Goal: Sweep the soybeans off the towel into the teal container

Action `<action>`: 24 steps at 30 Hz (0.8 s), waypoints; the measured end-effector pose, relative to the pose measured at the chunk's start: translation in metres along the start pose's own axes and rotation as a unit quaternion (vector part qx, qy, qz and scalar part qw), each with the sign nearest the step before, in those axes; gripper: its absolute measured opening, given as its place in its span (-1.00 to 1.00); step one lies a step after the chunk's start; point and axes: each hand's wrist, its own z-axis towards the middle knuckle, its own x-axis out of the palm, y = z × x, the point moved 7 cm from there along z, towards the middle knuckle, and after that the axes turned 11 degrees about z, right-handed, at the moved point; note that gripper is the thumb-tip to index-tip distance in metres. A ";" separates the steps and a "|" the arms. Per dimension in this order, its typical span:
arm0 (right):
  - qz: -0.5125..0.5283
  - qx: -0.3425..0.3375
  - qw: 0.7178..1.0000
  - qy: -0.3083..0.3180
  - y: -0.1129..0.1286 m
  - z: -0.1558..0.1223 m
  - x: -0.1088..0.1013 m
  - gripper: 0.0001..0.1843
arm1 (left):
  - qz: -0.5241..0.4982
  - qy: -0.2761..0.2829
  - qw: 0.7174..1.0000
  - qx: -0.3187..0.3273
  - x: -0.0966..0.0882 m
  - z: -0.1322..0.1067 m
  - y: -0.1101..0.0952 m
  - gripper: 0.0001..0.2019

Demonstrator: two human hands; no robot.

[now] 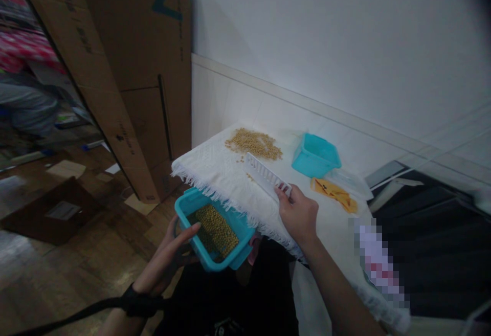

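My left hand (169, 259) grips a teal plastic basket (233, 254) that holds yellow beans (215, 231), just below the fringed edge of a white cloth (215, 170) covering the table. My right hand (297, 213) is closed on the near end of a white slotted plastic strip (264, 174) that lies on the cloth and points toward a loose pile of beans (253, 143) at the far side. A few stray beans lie beside the strip.
A second teal basket (315, 155) stands on the cloth to the right of the pile, with an orange packet (334, 194) near it. Large cardboard boxes (126, 70) lean at the left over a wooden floor. A white wall runs behind the table.
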 end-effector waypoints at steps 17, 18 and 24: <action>0.006 -0.028 1.000 0.009 0.008 0.006 0.006 -0.71 | -0.002 -0.001 1.000 0.005 0.001 -0.001 -0.001 0.02; 0.005 -0.026 1.000 0.013 0.008 0.006 0.007 -0.72 | 0.001 -0.001 1.000 0.004 0.001 0.000 0.000 0.02; 0.023 -0.019 1.000 0.002 0.004 0.004 0.006 -0.69 | -0.002 -0.001 1.000 0.003 0.001 0.000 0.000 0.03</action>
